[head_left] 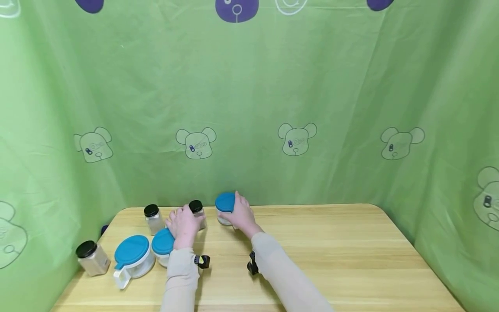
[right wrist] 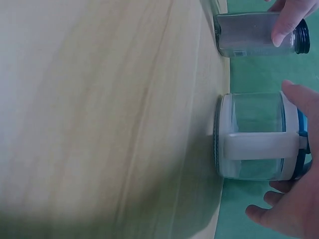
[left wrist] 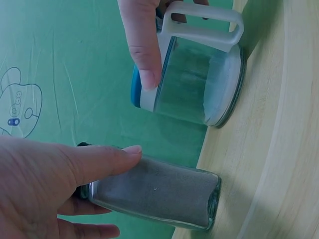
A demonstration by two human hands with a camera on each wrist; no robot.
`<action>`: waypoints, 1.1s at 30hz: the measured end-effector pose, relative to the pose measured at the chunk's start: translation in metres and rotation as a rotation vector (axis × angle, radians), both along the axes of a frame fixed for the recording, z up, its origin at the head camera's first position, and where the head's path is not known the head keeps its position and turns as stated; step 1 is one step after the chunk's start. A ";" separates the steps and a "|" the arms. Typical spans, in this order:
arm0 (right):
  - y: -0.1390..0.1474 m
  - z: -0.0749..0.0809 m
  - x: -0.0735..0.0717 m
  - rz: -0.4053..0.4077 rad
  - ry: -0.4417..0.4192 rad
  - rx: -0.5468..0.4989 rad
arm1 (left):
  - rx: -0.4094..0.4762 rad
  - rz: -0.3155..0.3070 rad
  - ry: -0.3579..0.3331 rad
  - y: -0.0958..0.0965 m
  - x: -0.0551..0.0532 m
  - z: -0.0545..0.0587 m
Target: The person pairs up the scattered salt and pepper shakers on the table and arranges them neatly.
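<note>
My left hand holds a square glass spice jar with a black lid and grey powder inside. Its thumb lies along the jar's side, with other fingers behind. To the right, my right hand grips a round glass seasoning pot near its blue lid, thumb on one side and fingers on the other. The pot's white handle faces the right wrist camera, and some white contents show low in the glass. Both containers stand on the wooden table, near its back edge.
Beneath my left forearm is another blue-lidded pot, partly hidden. A larger blue-lidded pot with a handle stands left of it. Two more black-lidded jars stand at left, one farther back and one near the edge. A green curtain hangs behind.
</note>
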State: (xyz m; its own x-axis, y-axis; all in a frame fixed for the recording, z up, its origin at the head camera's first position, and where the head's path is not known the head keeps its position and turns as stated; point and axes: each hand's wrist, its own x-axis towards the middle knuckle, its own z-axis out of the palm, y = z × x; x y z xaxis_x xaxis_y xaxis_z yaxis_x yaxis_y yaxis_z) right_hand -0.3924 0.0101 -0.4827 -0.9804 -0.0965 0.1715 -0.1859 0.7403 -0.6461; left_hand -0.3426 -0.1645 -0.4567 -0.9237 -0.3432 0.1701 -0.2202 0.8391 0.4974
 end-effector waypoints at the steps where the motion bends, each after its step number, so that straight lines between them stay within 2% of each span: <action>1: -0.001 0.000 -0.001 -0.004 -0.002 0.006 | -0.001 0.001 0.001 0.000 0.000 0.000; 14: -0.006 -0.004 -0.007 -0.042 -0.011 -0.073 | 0.014 0.015 -0.007 -0.001 -0.002 0.000; 25: -0.007 -0.004 -0.006 -0.063 0.006 -0.128 | -0.010 0.009 0.037 0.000 0.000 0.001; 33: -0.006 -0.004 -0.002 -0.074 0.031 -0.129 | 0.015 0.011 0.092 0.003 0.002 0.001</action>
